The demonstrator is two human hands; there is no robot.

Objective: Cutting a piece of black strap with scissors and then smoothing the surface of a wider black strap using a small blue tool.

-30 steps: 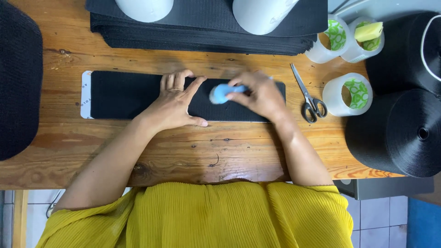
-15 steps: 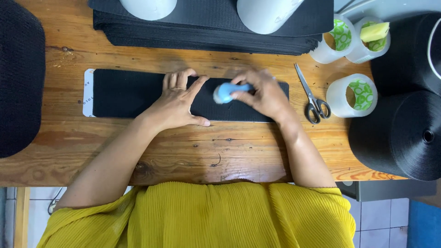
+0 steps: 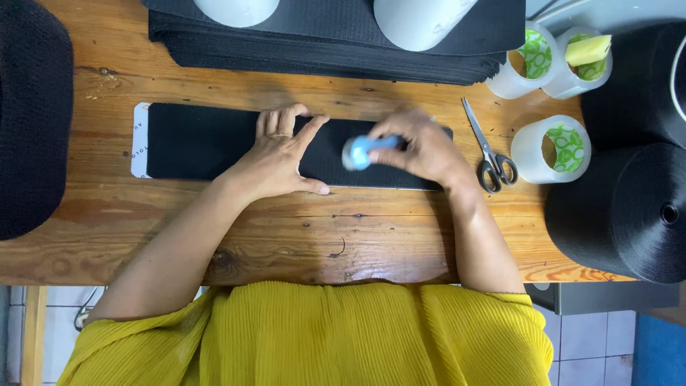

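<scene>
Nearest us, our yellow sleeves give way to bare forearms reaching over the wooden table [image 3: 286, 236]. Our left hand [image 3: 280, 159] lies flat and open, fingers spread, pressing down on the long black strip [image 3: 193, 139], which stretches across the table over a white backing sheet [image 3: 140, 139]. Our right hand [image 3: 421, 146] is closed around a small light-blue tool [image 3: 361, 151], blurred, held against the strip's right half. Just right lie scissors [image 3: 489, 154] and a tape roll [image 3: 550, 149]. Farther off sits a stack of black sheets [image 3: 321, 53].
</scene>
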